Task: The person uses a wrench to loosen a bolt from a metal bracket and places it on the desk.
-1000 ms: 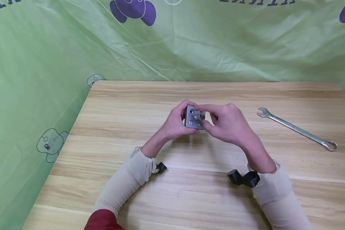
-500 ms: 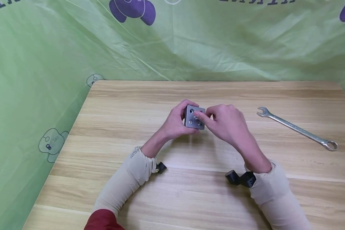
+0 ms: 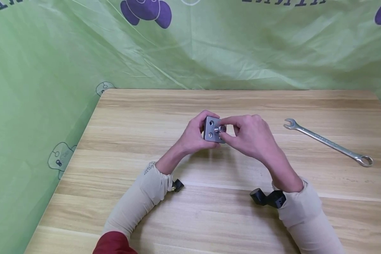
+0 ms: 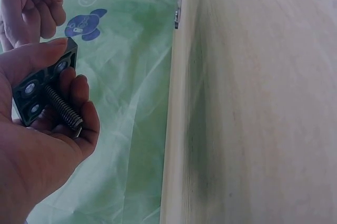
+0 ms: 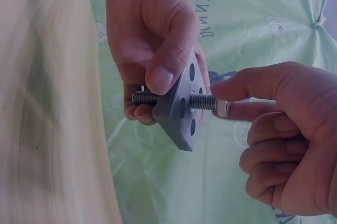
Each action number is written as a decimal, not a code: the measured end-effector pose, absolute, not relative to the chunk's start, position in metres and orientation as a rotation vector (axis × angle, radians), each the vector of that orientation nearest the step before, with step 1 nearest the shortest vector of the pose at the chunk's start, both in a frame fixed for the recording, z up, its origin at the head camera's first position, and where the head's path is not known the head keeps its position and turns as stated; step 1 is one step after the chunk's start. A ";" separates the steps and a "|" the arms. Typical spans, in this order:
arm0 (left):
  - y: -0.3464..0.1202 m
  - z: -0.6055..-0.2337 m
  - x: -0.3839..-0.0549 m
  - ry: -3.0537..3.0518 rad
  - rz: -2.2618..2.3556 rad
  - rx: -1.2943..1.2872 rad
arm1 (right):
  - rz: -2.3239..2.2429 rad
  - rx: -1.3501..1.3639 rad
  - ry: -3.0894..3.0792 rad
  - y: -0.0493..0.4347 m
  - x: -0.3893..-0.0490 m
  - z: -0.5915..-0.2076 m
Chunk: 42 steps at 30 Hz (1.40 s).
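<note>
My left hand [image 3: 195,135] grips a small grey metal plate [image 3: 210,129] by its edges and holds it above the table. The plate has several round holes. A hex bolt [image 5: 202,101] runs through its middle, and its threaded end sticks out at the back beside my curled left fingers, as the left wrist view also shows. At the bolt's head [image 5: 223,109], my right hand [image 3: 252,135] pinches with thumb and index finger. The other right fingers are curled in. Part of the plate's right side is hidden by the right fingers in the head view.
A combination wrench [image 3: 328,143] lies on the right of the wooden table [image 3: 209,218], its open end toward the back. Green printed cloth [image 3: 228,56] hangs behind and to the left. Each wrist carries a small black camera [image 3: 266,198].
My right thumb and index finger swung across the front of the bolt's head, covering it, then moved back to either side of it. My left hand and the plate stayed in place.
</note>
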<state>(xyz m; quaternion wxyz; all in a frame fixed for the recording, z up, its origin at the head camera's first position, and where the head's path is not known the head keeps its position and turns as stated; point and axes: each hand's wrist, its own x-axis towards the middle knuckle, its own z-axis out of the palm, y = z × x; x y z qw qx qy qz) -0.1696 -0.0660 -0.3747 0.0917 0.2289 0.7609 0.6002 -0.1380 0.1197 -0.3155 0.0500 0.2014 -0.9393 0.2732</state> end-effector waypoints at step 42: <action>-0.067 -0.374 -0.171 2.315 1.741 0.671 | 0.874 0.538 -2.966 0.119 -0.146 -0.321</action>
